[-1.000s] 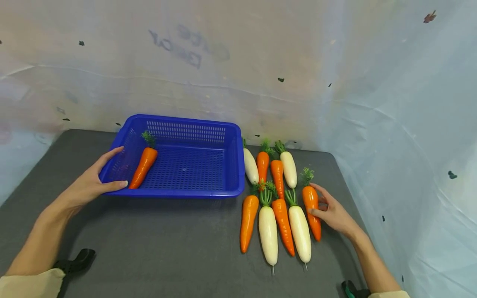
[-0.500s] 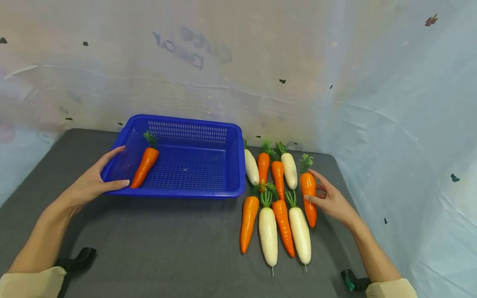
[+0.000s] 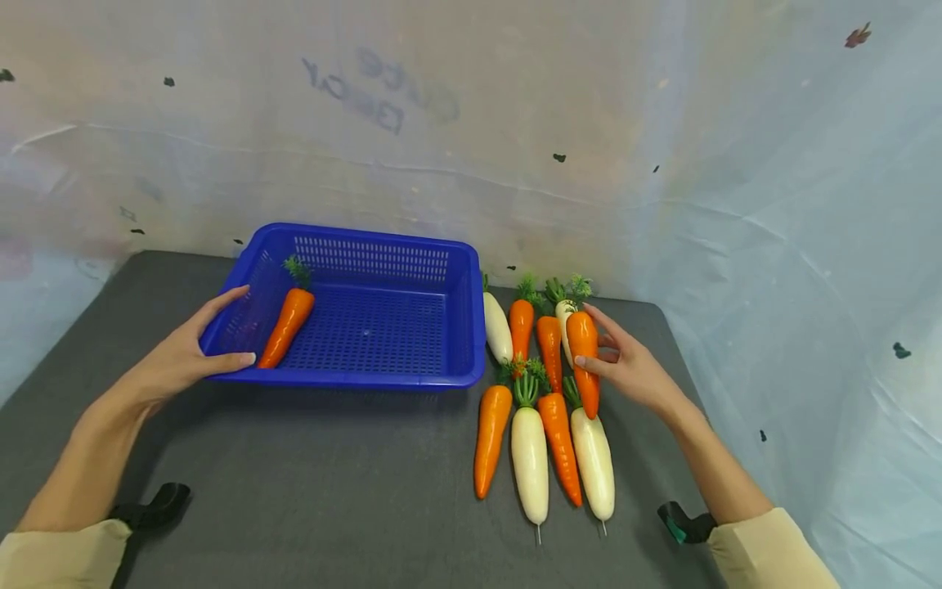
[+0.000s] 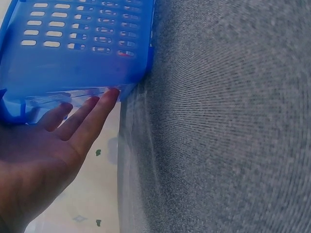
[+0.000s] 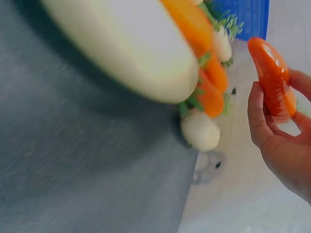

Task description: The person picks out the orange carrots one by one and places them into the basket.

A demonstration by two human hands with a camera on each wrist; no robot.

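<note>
My right hand (image 3: 636, 368) pinches an orange carrot (image 3: 584, 352) with a green leafy top, held up above the vegetables at the right. In the right wrist view the carrot (image 5: 272, 77) is off the table between thumb and fingers. With my left hand (image 3: 177, 360) I hold the left side of a blue plastic basket (image 3: 412, 382), the thumb over its near left rim. The left wrist view has several fingers against the basket's outer wall (image 4: 73, 68). One carrot (image 3: 289, 325) lies inside the basket, near its left wall.
Right of the basket, several orange carrots (image 3: 491, 442) and white radishes (image 3: 530, 462) lie in two rough rows on the grey table (image 3: 331, 474). The held carrot partly covers a back radish. A pale plastic sheet (image 3: 471, 106) hangs behind the table and along the right.
My right hand has lifted the rightmost carrot off the table and carried it left and away from me, over the radishes. The left hand and basket have stayed put.
</note>
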